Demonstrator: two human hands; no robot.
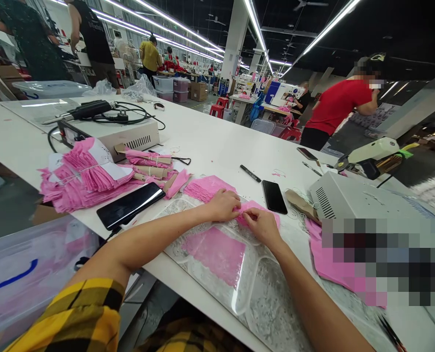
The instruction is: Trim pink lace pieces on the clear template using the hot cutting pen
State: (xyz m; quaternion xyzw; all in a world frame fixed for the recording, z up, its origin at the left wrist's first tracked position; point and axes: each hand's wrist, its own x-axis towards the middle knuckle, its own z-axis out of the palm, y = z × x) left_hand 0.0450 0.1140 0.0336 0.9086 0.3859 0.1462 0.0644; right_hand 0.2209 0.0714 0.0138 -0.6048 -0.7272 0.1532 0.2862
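- Left hand (222, 205) is curled at the left edge of the pink cloth (254, 206); whether anything is pinched by it cannot be told.
- Right hand (263, 227) is set with thumb and forefinger together, the cloth's edge apparently pinched between them.
- The cloth is placed on the desk (210, 139), near the black phone (275, 197); a pink stack (210, 185) is laid beyond the left hand.
- An edge is probably being sorted or straightened.
- For the next move, a light grip on one layer is needed, with the rest kept flat.
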